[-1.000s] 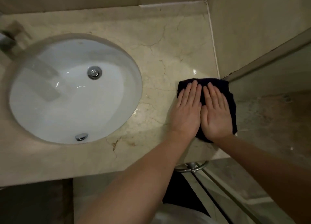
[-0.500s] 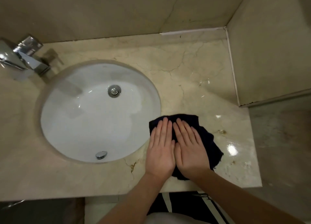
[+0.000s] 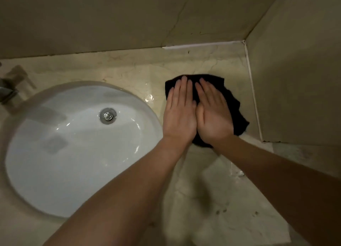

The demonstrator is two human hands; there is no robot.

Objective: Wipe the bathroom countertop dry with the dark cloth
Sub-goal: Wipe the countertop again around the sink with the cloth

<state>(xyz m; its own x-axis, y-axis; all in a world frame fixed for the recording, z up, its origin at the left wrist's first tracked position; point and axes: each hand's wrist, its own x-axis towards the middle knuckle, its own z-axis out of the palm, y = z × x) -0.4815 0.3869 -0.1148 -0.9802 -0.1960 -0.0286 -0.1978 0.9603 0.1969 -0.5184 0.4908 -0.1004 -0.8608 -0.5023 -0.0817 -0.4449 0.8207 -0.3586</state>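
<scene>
1. Nearest to me, I am seeing two bare forearms reaching up from the bottom edge, one from the lower left and one from the right, meeting at the hands.
2. I am counting one marble countertop [image 3: 212, 190], beige with darker veins; wet patches are glinting on it near the front right and just left of the cloth.
3. I am counting two hands. My left hand [image 3: 180, 114] is lying flat, its fingers straight and close together, pressing palm-down on the cloth and gripping nothing.
4. My right hand [image 3: 214, 118] is lying flat in the same way, fingers straight and slightly fanned, pressing on the cloth; the two hands are touching along their inner edges.
5. I am counting one dark cloth [image 3: 234, 107], crumpled and spread on the countertop under both hands, right of the basin, near the side wall and toward the back corner. Its edges are showing beyond the fingertips and out to the right.
6. I am counting one white oval sink [image 3: 60, 172] set into the countertop on the left, with one metal drain [image 3: 108, 115] in its bowl.
7. At the far left edge one tap [image 3: 9, 90] is showing, too blurred to describe.
8. Farthest off, two plain beige walls are meeting at the back right corner, with a pale sealant line [image 3: 203, 45] along the joint.
9. I am finding no brand, label or writing that I can read.
</scene>
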